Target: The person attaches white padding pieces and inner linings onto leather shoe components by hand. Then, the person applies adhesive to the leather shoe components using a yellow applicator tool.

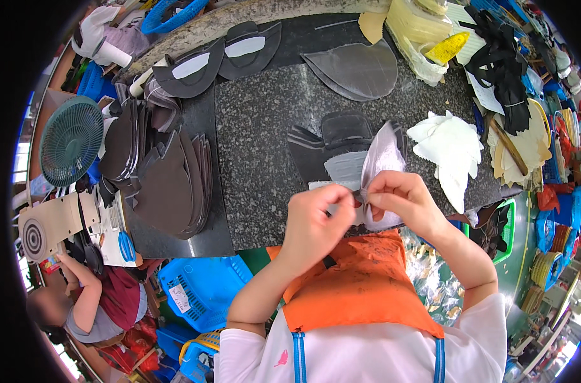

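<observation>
My left hand (317,220) and my right hand (406,199) meet at the table's near edge, fingers pinched together. Between them they grip a folded pale, silvery fabric piece (381,159), whose pointed top stands up. A small dark bit shows at the left fingertips; its kind is hidden. Just beyond the hands lies a dark cut-out piece (346,131) with a grey rectangular patch (354,167) on it. To the right rests a pile of white zigzag-edged pieces (450,150). A stack of dark curved pieces (351,70) is farther off.
Stacks of brown-grey cut pieces (172,185) stand on the left. Two dark pieces with white patches (191,67) lie at the far left. A yellow-tipped plastic bag (424,38) sits far right. A co-worker (105,297) and a blue basket (204,287) are at left.
</observation>
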### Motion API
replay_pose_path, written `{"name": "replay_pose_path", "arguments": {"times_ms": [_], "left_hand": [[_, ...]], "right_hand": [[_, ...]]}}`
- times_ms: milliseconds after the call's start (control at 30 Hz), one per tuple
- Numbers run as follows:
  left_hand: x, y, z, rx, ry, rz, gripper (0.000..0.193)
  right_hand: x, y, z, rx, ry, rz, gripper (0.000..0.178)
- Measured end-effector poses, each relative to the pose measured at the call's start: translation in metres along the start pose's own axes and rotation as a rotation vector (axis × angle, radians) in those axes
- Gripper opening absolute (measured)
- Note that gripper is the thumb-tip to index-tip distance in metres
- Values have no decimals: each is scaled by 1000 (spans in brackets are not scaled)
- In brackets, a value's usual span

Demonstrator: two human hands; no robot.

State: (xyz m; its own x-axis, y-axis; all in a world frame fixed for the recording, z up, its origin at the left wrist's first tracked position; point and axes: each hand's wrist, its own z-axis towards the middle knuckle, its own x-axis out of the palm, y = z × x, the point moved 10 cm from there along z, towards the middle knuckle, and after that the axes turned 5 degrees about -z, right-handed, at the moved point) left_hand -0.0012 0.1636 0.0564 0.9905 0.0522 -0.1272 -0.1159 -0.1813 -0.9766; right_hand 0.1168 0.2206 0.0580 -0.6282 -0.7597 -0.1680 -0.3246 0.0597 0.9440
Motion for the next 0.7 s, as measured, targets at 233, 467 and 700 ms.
{"name": "replay_pose_path", "arguments": {"times_ms": [233, 467, 700], "left_hand": [[-11, 8, 3, 129, -303, -262, 17], [-12, -11, -4, 181, -255, -129, 20], [-38, 9, 5, 87, -332, -466, 14]], "right_hand": [[8, -12, 0, 49, -104, 303, 9], [-4, 12, 11, -191, -206, -190, 18], [23, 67, -36, -780, -528, -735, 24]]}}
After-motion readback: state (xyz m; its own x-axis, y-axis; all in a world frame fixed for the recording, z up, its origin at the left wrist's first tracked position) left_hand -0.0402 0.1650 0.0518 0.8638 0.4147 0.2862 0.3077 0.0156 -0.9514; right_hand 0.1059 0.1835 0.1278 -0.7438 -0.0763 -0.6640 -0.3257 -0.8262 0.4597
